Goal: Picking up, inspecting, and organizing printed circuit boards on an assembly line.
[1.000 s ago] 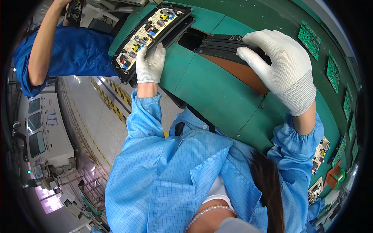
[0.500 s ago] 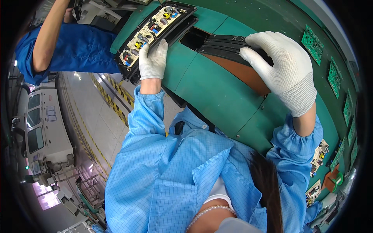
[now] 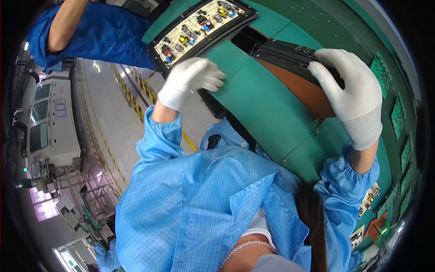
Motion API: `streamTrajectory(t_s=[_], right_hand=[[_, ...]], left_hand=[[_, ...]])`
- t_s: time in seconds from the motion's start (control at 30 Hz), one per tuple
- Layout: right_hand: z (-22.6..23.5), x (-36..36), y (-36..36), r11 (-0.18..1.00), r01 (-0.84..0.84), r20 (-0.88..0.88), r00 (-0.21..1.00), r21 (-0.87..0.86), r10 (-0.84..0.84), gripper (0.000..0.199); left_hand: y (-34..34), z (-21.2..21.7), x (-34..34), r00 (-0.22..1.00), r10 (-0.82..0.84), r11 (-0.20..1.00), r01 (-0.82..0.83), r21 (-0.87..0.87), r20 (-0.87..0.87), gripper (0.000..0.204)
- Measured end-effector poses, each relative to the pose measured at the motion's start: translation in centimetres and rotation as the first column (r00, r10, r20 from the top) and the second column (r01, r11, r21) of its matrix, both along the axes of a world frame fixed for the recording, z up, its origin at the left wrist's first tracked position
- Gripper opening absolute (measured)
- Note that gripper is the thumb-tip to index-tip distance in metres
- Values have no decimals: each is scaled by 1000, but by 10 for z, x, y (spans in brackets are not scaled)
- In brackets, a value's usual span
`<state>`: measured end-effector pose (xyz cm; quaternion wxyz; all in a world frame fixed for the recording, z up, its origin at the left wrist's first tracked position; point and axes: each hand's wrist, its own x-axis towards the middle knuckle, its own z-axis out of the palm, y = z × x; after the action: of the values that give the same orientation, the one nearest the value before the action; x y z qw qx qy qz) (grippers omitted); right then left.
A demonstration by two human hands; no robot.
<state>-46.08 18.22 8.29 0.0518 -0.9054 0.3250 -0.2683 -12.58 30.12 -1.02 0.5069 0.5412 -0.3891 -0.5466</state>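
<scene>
My left hand [image 3: 189, 80], in a white knit glove, is in the air just beside the near edge of a black tray [image 3: 230, 31]. Its fingers are loosely bent and nothing shows in them. Cream circuit boards [image 3: 181, 32] with coils, capacitors and yellow and blue parts fill that tray. On the right, my gloved right hand [image 3: 355, 88] grips the end of a stack of black trays [image 3: 287, 56], thumb on the near side and fingers over the top. The stack lies across an opening in the green worktop [image 3: 267, 115].
A brown panel [image 3: 297, 86] shows in the opening beneath the stack. Several green circuit boards [image 3: 381, 73] stand along the right side. At upper left is a co-worker's bare arm [image 3: 67, 25] and blue clothing [image 3: 102, 36]. White machines [image 3: 56, 115] stand beyond the striped floor.
My left hand has let go of the tray with the circuit boards and moved off its near edge. My right hand stays on the stack. The whole view has shifted slightly.
</scene>
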Motion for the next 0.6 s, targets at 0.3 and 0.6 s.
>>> streamTrajectory(t_s=[0.3, 0.6], right_hand=[[-2, 2, 1, 997, 27, 11, 1000, 68, -28, 22], [-3, 3, 2, 1000, 22, 70, 997, -7, -21, 24]], left_hand=[[41, -26, 115, 491, 832, 551, -784, -285, 258, 34], [8, -90, 107, 639, 758, 652, -746, -139, 127, 31]])
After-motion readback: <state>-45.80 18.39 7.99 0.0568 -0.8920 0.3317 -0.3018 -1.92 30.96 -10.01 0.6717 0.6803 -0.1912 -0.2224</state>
